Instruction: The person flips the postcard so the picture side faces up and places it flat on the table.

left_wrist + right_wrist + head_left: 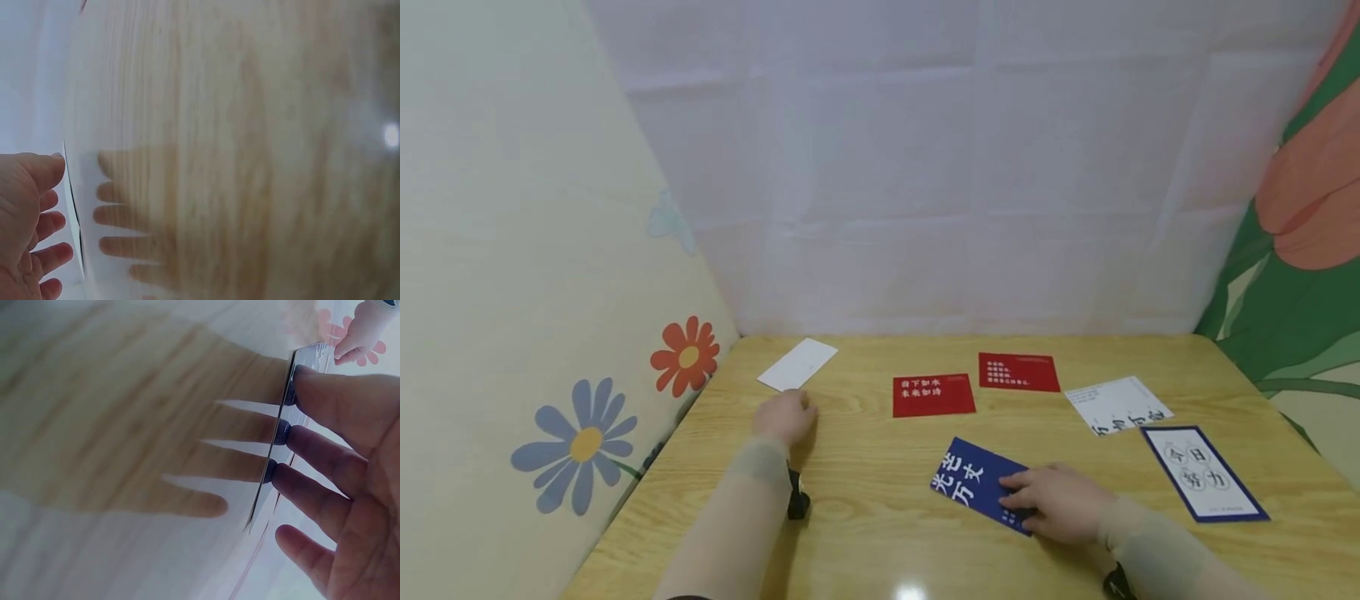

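Note:
My left hand (784, 418) is at the near end of a plain white card (799, 363) at the back left of the table. In the left wrist view the left fingers (53, 222) hang loosely bent just above the card's thin edge; contact is unclear. On the right, my right hand (1063, 502) rests its fingertips on the right end of a dark blue card (966, 479) with large white characters. The right wrist view shows the thumb and two fingers (322, 453) touching the card's top, while another finger stays off it. The card lies flat.
Two red cards with white writing, one (932, 396) in the middle and one (1018, 372) further back, lie on the wooden table (865, 500). To the right are a white card (1116, 402) with black characters and a blue-bordered card (1206, 475). A pale cloth (970, 167) hangs behind.

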A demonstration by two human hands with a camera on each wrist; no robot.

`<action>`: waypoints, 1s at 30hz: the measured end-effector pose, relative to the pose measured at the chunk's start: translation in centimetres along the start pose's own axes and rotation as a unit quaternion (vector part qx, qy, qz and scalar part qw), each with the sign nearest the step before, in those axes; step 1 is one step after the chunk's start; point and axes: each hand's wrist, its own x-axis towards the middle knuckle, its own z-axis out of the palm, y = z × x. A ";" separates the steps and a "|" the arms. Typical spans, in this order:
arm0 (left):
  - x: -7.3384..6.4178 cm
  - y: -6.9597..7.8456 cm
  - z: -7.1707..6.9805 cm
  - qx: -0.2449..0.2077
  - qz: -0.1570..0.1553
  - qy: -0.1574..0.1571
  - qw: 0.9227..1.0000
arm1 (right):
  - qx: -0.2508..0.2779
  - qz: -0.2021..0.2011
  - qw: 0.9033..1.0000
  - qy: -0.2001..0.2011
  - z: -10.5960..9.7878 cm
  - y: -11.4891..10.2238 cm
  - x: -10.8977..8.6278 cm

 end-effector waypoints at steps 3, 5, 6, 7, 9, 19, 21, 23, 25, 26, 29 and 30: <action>0.5 -0.6 0.3 0.007 -0.010 -0.004 1.000 | 0.000 0.007 1.000 0.001 0.1 0.1 0.0; 0.9 -0.9 0.4 0.014 -0.014 -0.007 1.000 | -0.001 0.009 1.000 0.003 0.1 0.2 -0.1; 1.1 -1.0 0.4 0.013 -0.017 -0.010 1.000 | -0.001 0.011 1.000 0.003 0.1 0.3 -0.1; 1.3 -1.0 0.4 0.013 -0.020 -0.012 1.000 | -0.003 0.011 1.000 0.003 0.1 0.3 -0.1; 1.5 -1.1 0.4 0.017 -0.025 -0.021 0.999 | -0.006 0.012 1.000 0.003 0.1 0.4 -0.1; 1.7 -0.9 0.4 0.025 -0.061 -0.081 0.995 | -0.009 0.019 1.000 0.002 0.2 0.4 -0.3; 1.5 -0.8 0.3 0.024 -0.065 -0.090 0.994 | -0.008 0.019 1.000 0.003 0.2 0.3 -0.3; 1.3 -0.7 0.1 0.021 -0.067 -0.098 0.993 | -0.007 0.021 1.000 0.003 0.2 0.3 -0.3; 1.1 -0.6 0.0 0.017 -0.067 -0.099 0.993 | -0.006 0.021 1.000 0.004 0.3 0.3 -0.3; 1.1 -0.5 0.0 0.014 -0.067 -0.099 0.993 | -0.007 0.021 1.000 0.004 0.3 0.3 -0.3; 0.9 -0.5 -0.1 0.013 -0.061 -0.098 0.993 | -0.006 0.024 1.000 0.004 0.3 0.4 -0.2; 0.9 -0.5 -0.1 0.013 -0.060 -0.098 0.993 | -0.006 0.024 1.000 0.004 0.3 0.5 -0.2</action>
